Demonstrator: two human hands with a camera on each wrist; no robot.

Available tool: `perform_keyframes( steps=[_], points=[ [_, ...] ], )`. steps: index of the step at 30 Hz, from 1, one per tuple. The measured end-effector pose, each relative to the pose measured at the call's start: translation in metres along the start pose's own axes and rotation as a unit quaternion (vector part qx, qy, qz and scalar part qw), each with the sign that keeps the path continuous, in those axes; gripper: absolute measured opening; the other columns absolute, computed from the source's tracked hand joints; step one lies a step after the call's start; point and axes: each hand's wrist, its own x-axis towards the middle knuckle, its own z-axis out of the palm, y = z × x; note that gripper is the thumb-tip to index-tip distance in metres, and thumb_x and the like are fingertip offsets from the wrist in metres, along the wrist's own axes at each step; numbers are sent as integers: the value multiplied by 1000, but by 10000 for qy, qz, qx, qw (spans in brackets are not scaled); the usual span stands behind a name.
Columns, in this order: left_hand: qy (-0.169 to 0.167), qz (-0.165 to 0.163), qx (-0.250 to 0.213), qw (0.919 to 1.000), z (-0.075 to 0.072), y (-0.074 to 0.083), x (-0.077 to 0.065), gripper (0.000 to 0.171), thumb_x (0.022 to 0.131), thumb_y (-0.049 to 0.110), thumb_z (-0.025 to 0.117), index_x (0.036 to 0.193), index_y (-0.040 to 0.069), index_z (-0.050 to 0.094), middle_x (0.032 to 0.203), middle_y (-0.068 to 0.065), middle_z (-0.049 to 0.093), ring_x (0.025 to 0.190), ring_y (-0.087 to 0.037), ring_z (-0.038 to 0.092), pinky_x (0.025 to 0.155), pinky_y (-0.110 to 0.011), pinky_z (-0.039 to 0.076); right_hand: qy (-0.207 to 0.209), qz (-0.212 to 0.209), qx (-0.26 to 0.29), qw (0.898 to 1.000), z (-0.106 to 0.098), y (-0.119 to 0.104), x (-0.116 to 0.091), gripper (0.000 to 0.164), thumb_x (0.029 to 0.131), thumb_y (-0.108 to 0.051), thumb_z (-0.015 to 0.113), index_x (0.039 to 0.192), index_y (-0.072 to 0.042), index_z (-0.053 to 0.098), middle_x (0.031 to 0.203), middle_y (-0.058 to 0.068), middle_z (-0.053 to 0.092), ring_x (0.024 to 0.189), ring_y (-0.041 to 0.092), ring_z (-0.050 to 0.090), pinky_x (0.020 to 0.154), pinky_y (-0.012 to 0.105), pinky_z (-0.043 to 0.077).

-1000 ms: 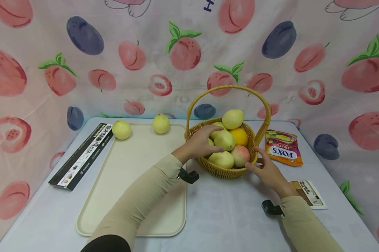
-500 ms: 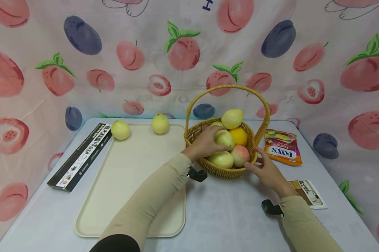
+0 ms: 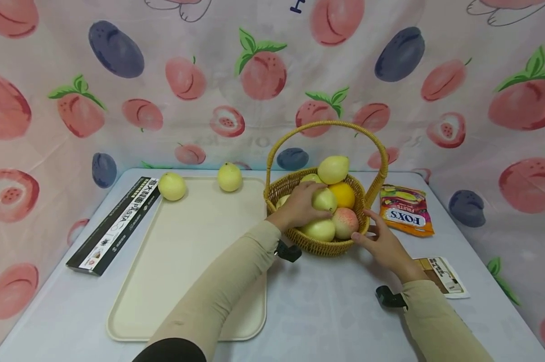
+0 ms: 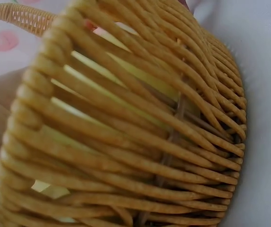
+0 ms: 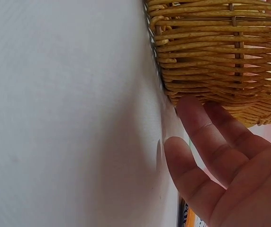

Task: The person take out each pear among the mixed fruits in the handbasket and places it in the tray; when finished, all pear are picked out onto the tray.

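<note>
In the head view the left hand (image 3: 299, 206) reaches into the wicker basket (image 3: 287, 188) at frame centre, its fingers (image 3: 315, 186) curled round a pale green pear (image 3: 324, 199) among the piled fruit, while the right hand (image 3: 383, 244) rests against the basket's right outer wall with fingers straight and apart. The right wrist view shows those straight fingers (image 5: 199, 125) touching the weave low on the wall where it meets the bench (image 5: 64, 113), a contact the head view leaves unclear. The left wrist view shows only wicker close up with pale fruit glimpsed through the gaps, and not the grasp itself.
</note>
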Motion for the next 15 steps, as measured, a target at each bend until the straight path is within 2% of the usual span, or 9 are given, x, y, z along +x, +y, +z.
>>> perform_keyframes(
  steps=[11, 15],
  points=[
    [-67, 50, 554, 9984, 1, 3, 7, 78, 87, 42, 78, 152, 15, 44, 152, -9, 42, 139, -24, 38, 111, -35, 34, -10, 60, -14, 10000, 0, 1, 1, 93, 96, -54, 62, 161, -14, 10, 150, 35, 31, 129, 50, 41, 97, 65, 42],
    [-115, 76, 628, 9979, 0, 5, 7, 77, 87, 42, 77, 152, 15, 44, 152, -7, 44, 139, -23, 39, 112, -34, 33, -12, 61, -36, 10000, 0, 1, 1, 93, 96, -55, 61, 161, -14, 10, 150, 35, 31, 128, 50, 42, 97, 65, 43]
  ],
)
